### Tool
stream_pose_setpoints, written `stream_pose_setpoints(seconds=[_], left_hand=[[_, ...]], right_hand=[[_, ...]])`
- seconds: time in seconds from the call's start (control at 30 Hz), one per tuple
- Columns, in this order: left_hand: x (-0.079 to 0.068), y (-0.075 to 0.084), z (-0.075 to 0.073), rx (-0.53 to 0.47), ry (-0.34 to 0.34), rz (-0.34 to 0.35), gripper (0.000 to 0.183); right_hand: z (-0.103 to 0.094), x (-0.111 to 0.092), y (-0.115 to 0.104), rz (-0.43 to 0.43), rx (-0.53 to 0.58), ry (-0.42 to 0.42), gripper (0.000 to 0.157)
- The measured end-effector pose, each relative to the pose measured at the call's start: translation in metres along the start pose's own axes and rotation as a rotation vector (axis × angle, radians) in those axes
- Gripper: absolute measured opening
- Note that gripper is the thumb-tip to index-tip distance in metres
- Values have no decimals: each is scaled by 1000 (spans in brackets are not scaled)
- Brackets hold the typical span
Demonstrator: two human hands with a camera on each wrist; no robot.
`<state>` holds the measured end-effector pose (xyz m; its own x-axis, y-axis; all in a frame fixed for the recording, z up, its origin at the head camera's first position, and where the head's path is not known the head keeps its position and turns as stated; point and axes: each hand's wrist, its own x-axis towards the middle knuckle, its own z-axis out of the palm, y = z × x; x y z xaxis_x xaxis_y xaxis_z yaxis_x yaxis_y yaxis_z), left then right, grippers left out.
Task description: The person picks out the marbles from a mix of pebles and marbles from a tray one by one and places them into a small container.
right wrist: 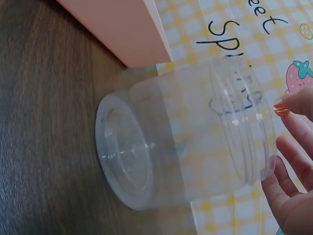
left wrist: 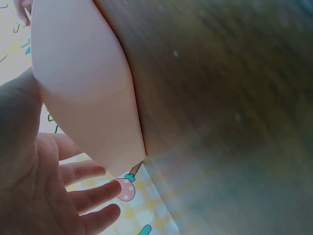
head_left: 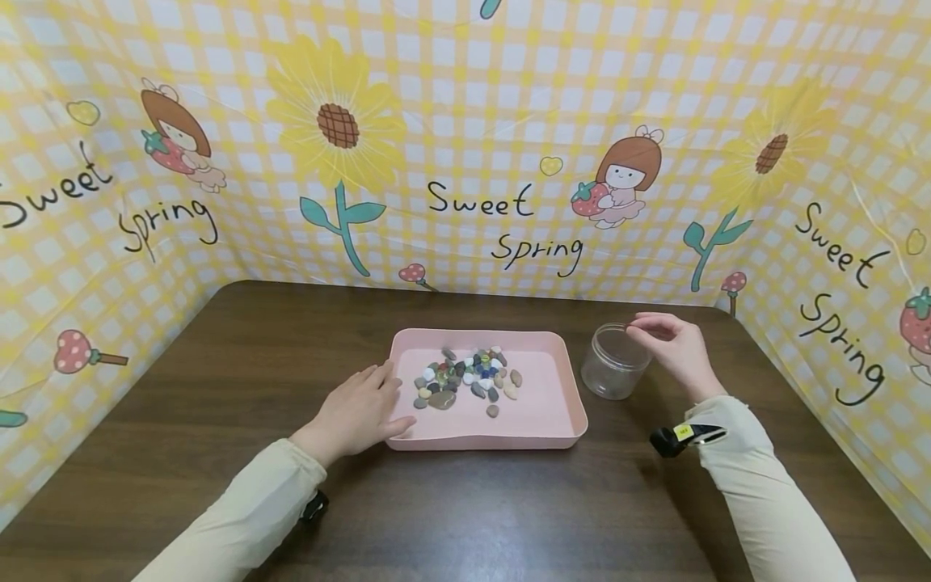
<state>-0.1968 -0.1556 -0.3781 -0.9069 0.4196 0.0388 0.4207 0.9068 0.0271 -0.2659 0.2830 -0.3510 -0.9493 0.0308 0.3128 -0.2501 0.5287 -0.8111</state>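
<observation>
Brown wood-grain tabletop (head_left: 473, 517): its far corners are rounded, and its left, far and right edges are bordered by hung fabric.
Yellow-and-white checked fabric (head_left: 465, 105): printed with sunflowers, strawberry-holding girls and the words "Sweet Spring".
Pink tray (head_left: 483, 443): set near the tabletop's middle, toward the far edge; mixed stones (head_left: 441, 400) in grey, tan, white, green and blue are loosely clustered inside.
Clear jar (head_left: 614, 380): stood upright and lidless between the tray and the tabletop's right edge, well apart from the far right corner.
Left hand (head_left: 356, 411): reached in from the near left, palm turned down, laid against the tray's left end; fingers are spread, with the thumb over the near left corner of the tray.
Right hand (head_left: 676, 347): raised at the jar's mouth; a small orange-and-clear piece (right wrist: 280, 107) is pinched between thumb and finger beside the rim, the other fingers held apart.
Sleeves (head_left: 756, 477): pale cream, gathered above black wrist devices (head_left: 669, 442).
</observation>
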Motion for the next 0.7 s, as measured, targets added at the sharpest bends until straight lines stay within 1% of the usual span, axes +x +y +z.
stream_pose_setpoints(seconds=[0.17, 0.47, 0.7], left_hand=[[0, 0, 0, 3, -5, -1, 64], [1, -1, 1, -3, -2, -4, 64], [0, 0, 0, -6, 6, 2, 63]], right_hand=[[0, 0, 5, 7, -19, 15, 39], [1, -2, 10, 31, -70, 33, 35], [2, 0, 14, 50, -95, 28, 33]])
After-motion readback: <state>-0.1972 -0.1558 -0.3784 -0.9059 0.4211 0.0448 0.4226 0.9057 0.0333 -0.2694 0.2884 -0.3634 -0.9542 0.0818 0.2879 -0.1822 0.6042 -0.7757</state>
